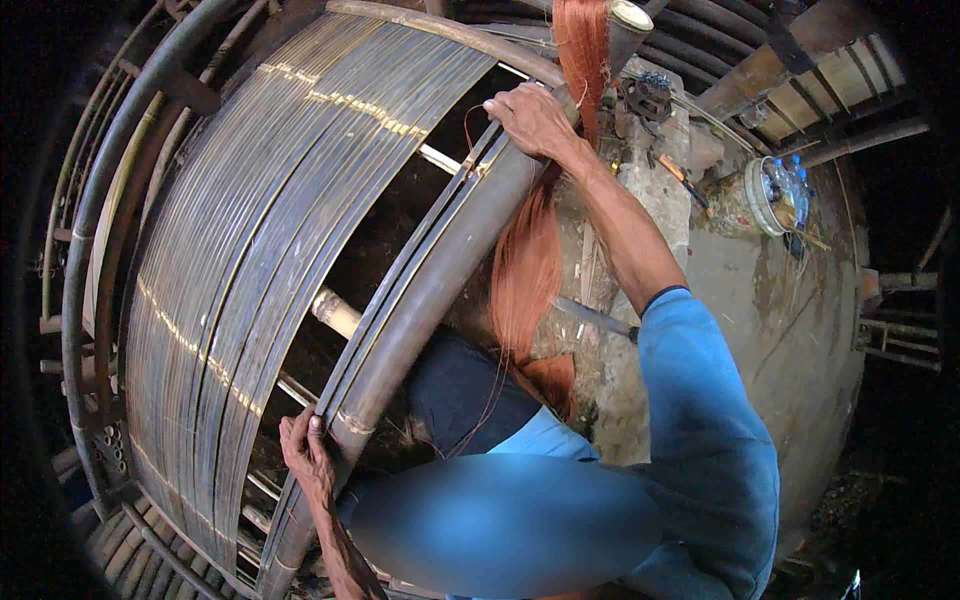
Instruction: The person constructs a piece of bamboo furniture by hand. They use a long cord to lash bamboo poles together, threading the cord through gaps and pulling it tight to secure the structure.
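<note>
A long dark bamboo strip [400, 268] lies along a thick smooth bamboo pole [440, 290] running diagonally in front of me. My left hand [308, 448] pinches the strip's near part, thumb pressed on it at the pole's edge. Farther off, my right hand [532, 118] is closed over the strip's far part at the top of the pole, its fingertips partly hidden. A thin reddish thread loops below it, by a light tie [472, 170] around the strip. Left of the pole spreads a curved panel of narrow dark slats [270, 210], bound by pale cross rows.
Bundles of orange-brown fibre [580, 60] hang over the far end of the pole; more fibre [527, 275] droops beside it. Right, on the floor, an orange-handled tool [683, 183] lies near a white bucket [762, 197] with plastic bottles. Bamboo rails [75, 270] stand at left.
</note>
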Available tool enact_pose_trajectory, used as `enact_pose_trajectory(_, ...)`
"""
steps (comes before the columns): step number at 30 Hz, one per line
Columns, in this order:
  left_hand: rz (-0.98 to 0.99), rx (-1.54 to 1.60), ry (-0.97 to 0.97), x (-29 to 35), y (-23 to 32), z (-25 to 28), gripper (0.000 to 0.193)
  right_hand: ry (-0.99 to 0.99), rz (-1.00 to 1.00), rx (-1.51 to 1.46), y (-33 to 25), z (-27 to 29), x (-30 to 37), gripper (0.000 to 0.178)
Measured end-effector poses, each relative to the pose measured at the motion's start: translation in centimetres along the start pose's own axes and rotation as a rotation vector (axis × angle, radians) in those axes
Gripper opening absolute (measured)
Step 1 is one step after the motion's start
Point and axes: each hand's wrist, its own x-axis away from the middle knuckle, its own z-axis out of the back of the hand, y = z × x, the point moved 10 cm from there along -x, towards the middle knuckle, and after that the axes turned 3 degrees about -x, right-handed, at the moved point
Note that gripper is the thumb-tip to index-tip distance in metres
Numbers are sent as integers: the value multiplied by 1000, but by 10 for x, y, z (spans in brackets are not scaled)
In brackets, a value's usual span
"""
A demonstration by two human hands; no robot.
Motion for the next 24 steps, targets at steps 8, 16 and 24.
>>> enact_pose_trajectory(8,-30,61,4,-6,-6,4,19,-132,-25,-11,0,-7,-8,38)
enact_pose_trajectory(16,-59,48,40,-3,3,1,17,-92,-171,-99,5,-8,7,46)
enact_pose_trajectory(24,-36,-77,-1,-14,-1,-6,42,-125,85,-90,30,-12,-3,46)
